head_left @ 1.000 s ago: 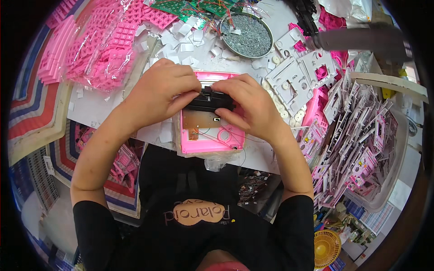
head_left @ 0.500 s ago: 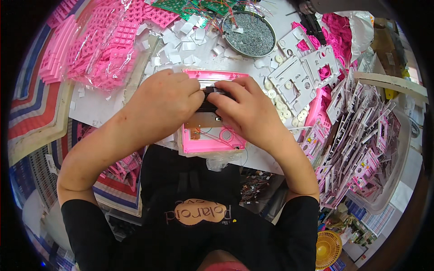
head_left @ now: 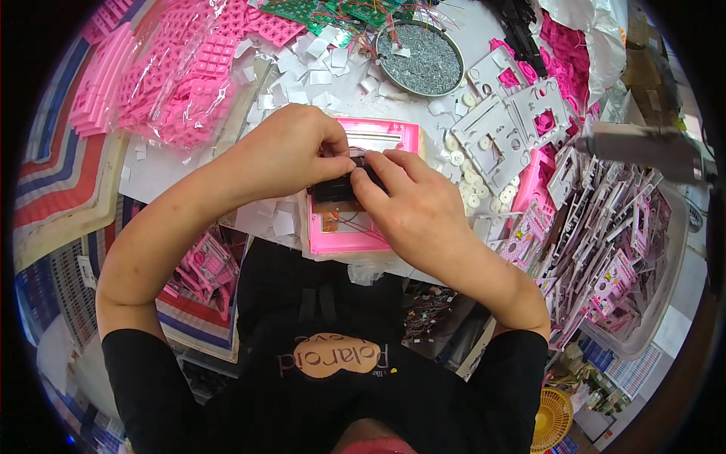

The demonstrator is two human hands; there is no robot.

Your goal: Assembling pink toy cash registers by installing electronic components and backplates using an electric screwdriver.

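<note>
Hands close together, a worker in black bends over an open pink case (head_left: 348, 244) at the near side of a crowded tabletop (head_left: 160, 183). The black part (head_left: 333, 189) lies across the case's middle. The right hand (head_left: 412, 206) holds its right end, apparently to steady it, while the left hand's (head_left: 306, 147) thumb and forefinger narrow to a point beside those fingers; whether they pinch anything, I cannot tell from here. Pink keypads (head_left: 217, 57) to the far left, screws (head_left: 420, 62) at the far side and white plates (head_left: 491, 144) to the right seem sorted by kind, all within reach. Compared with half a second ago, the right hand sits nearer the worker, covering the case's round opening, and the left, then curled like a fist, shows its fingers straighter.
</note>
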